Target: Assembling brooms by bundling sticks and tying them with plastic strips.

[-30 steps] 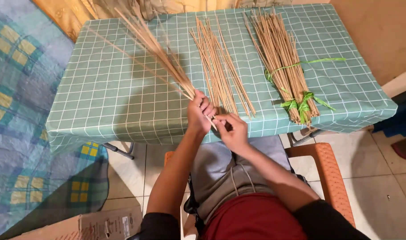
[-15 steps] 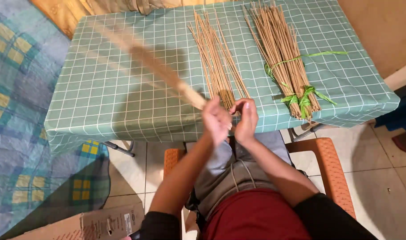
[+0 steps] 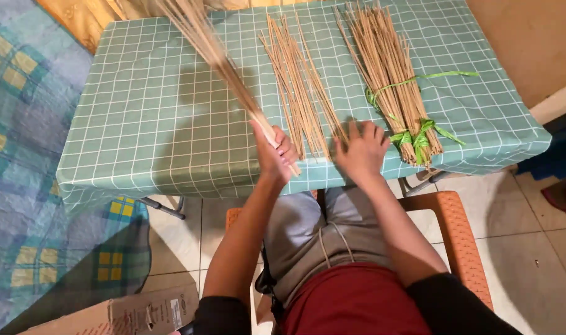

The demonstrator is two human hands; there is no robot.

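Left hand point(image 3: 274, 151) grips raised stick bundle point(image 3: 216, 56).

The left hand point(image 3: 274, 152) is closed around the near end of a bunch of thin tan sticks point(image 3: 218, 56), which slants up and away to the far left above the table point(image 3: 140, 136), blurred along its length. The right hand point(image 3: 360, 149) lies flat, fingers spread, on the near ends of a loose pile of sticks point(image 3: 298, 80) spread on the green checked tablecloth. Just right of it lies a thicker bundle point(image 3: 391, 80) tied with green ribbon point(image 3: 413, 138). The person sits on an orange chair point(image 3: 456, 236); a cardboard box point(image 3: 128, 316) lies on the floor at near left.
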